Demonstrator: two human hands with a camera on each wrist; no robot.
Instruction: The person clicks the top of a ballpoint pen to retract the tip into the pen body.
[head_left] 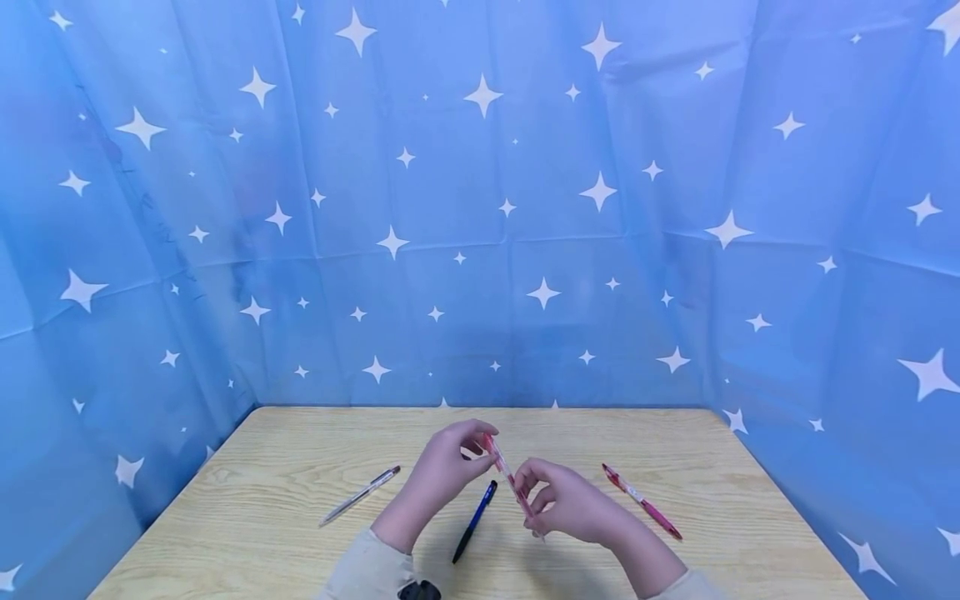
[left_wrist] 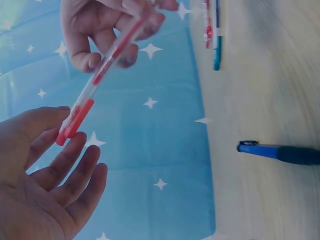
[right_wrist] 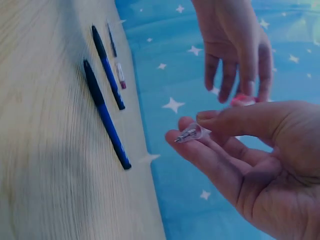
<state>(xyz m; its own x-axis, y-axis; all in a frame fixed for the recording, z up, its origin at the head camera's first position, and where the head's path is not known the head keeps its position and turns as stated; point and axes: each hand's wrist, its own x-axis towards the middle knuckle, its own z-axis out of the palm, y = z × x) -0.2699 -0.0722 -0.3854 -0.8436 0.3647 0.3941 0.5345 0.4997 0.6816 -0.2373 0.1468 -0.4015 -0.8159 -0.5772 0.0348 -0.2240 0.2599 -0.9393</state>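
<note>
Both hands hold a red pen with a clear barrel [head_left: 504, 468] at a slant above the table. My left hand [head_left: 447, 467] pinches its red clip end [left_wrist: 76, 120] between thumb and index finger, the other fingers spread. My right hand [head_left: 566, 504] pinches the opposite end between thumb and fingers; the metal writing tip [right_wrist: 186, 134] shows bare past the fingertips. A blue pen with a black grip [head_left: 475, 522] lies on the table below, between the two forearms.
On the wooden table [head_left: 300, 467], a clear pen with a dark end [head_left: 360, 496] lies to the left and a red-and-white pen [head_left: 642, 502] to the right. A blue star-patterned curtain [head_left: 480, 200] stands behind the table and along its sides.
</note>
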